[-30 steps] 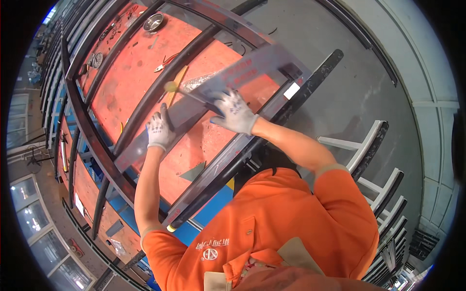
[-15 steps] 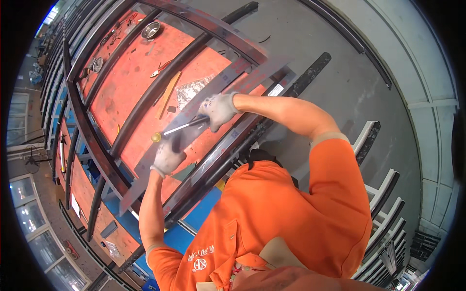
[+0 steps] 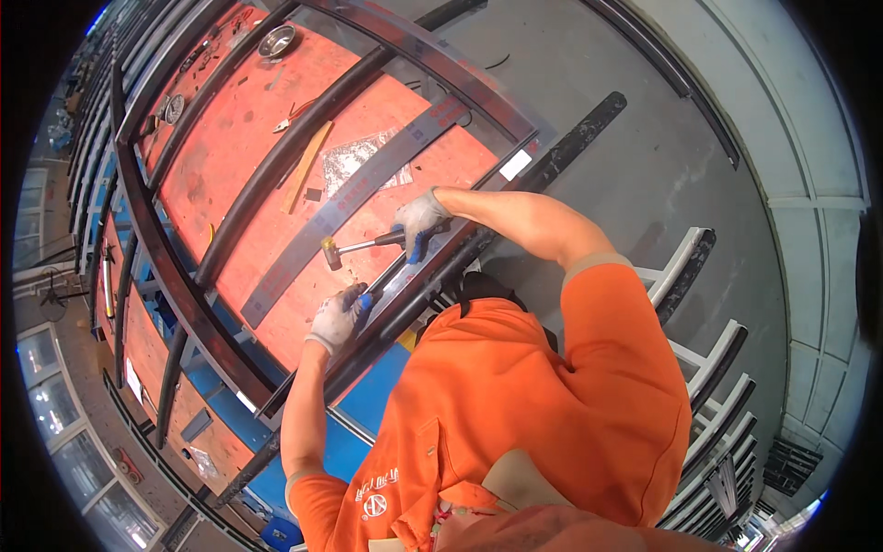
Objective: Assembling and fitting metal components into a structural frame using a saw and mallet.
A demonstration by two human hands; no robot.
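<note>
My right hand (image 3: 421, 224), in a grey-white glove with blue on the palm side, is closed round the dark handle of a mallet (image 3: 330, 253). The mallet's yellowish head points left, above the red board. In a matching glove, my left hand (image 3: 336, 317) curls its fingers over a thin dark strip (image 3: 391, 274) at the inner side of the near frame bar (image 3: 368, 345). That strip runs from one hand to the other, and its underside is hidden. Beyond the hands, a long grey strip with red print (image 3: 349, 198) lies flat across the red board.
Dark curved bars (image 3: 267, 184) cross the red board (image 3: 221, 175). On it lie a wooden strip (image 3: 306, 167), a clear plastic bag (image 3: 354, 161), pliers (image 3: 292, 114) and a metal bowl (image 3: 277, 41). White-and-black profiles (image 3: 685, 276) stick out at the right.
Both hands have come closer to the near frame bar, the left also moving right. The blurred long strip beneath them has left its slanting place. The mallet has stayed in my right hand.
</note>
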